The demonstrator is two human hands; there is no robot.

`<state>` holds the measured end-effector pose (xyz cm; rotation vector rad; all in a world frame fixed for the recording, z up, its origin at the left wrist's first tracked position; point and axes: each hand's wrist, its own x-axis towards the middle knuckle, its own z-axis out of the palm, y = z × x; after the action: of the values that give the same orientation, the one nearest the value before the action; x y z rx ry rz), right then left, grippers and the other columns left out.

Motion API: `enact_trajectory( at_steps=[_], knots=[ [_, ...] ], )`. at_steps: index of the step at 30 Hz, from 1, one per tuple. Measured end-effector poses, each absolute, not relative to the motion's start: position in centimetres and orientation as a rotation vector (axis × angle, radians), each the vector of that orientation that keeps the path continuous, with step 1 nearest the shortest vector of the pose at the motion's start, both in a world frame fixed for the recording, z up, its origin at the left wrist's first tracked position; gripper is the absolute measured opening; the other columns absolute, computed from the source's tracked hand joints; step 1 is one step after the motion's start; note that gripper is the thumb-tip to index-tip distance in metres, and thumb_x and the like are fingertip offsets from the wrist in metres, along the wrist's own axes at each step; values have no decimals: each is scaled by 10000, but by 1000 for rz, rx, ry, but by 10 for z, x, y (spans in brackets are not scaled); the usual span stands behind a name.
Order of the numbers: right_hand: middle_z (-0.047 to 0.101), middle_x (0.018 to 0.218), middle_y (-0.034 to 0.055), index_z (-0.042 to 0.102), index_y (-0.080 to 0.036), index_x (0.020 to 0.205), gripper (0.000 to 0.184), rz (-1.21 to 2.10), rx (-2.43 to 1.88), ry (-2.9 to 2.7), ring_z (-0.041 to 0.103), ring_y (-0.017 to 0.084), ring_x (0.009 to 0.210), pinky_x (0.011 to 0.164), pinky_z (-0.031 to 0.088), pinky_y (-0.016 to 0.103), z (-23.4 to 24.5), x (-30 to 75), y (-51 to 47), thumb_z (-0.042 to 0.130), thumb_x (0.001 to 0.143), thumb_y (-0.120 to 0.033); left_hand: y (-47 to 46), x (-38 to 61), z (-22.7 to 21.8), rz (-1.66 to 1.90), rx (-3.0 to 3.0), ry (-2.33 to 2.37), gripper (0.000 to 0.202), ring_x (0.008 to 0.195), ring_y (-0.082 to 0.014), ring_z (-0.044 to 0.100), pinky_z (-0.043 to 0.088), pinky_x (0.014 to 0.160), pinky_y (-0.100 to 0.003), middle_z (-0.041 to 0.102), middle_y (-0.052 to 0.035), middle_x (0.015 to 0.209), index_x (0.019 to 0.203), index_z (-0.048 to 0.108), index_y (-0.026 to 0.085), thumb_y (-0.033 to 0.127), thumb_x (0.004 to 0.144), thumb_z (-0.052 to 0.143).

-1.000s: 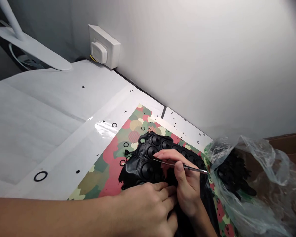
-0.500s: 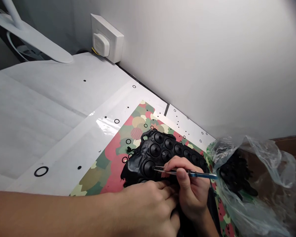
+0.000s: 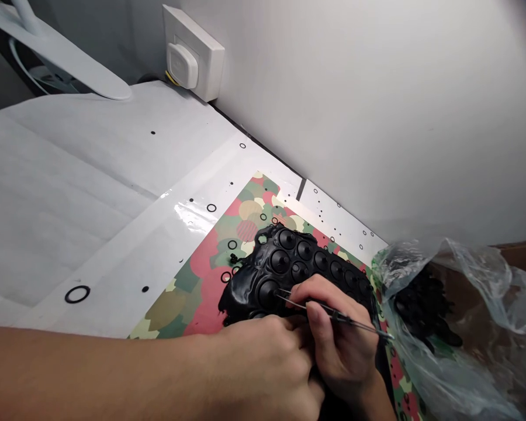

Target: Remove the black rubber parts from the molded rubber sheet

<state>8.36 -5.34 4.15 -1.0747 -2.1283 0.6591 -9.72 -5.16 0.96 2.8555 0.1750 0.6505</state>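
A black rubber sheet moulded with rows of round domes lies on a camouflage-patterned mat. My right hand pinches thin metal tweezers, whose tips touch a dome at the sheet's near left. My left hand lies across the sheet's near edge with its fingers curled down on it, right beside my right hand. Small black rubber rings and dots lie loose around the sheet on the mat and on the white paper.
A clear plastic bag holding black rubber pieces sits at the right, against a brown cardboard edge. White paper covers the table. A wall socket with a white plug and a white lamp base stand at the back left. One larger black ring lies at the left.
The tweezers' tips have slid left across the sheet onto the near-left dome, and my right hand has lowered. The view has shifted slightly.
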Motion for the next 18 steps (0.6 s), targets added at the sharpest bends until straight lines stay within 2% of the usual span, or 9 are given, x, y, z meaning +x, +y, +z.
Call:
enact_trajectory(
  at_steps=[5, 10, 15, 18],
  knots=[
    [726, 923, 32, 677, -219, 1112, 191, 606, -1038, -2188, 697, 170, 805, 717, 537, 314, 43, 80, -53, 529, 1105, -99, -52, -99, 14, 471, 2847, 161, 196, 609, -232, 562, 583, 620, -382, 799, -89, 873, 920, 750, 212, 324, 759, 763],
    [741, 963, 51, 680, -226, 1145, 212, 730, -1041, -2148, 722, 194, 857, 739, 558, 332, 43, 79, -54, 500, 1124, -116, -50, -97, 16, 413, 2837, 139, 240, 605, -223, 547, 604, 693, -390, 776, -80, 827, 961, 765, 189, 324, 763, 771],
    [756, 977, 67, 685, -221, 1156, 225, 717, -1017, -2185, 734, 204, 873, 754, 572, 346, 43, 79, -52, 465, 1179, -177, -47, -96, 14, 403, 2822, 71, 158, 547, -215, 479, 523, 571, -392, 706, -38, 711, 849, 723, 222, 319, 742, 788],
    [773, 995, 82, 701, -204, 1205, 259, 631, -974, -2225, 750, 209, 903, 773, 586, 350, 42, 81, -50, 446, 1220, -249, -49, -97, 11, 434, 2830, 112, 169, 573, -230, 520, 544, 591, -411, 697, -31, 709, 855, 717, 228, 332, 748, 796]
  ],
)
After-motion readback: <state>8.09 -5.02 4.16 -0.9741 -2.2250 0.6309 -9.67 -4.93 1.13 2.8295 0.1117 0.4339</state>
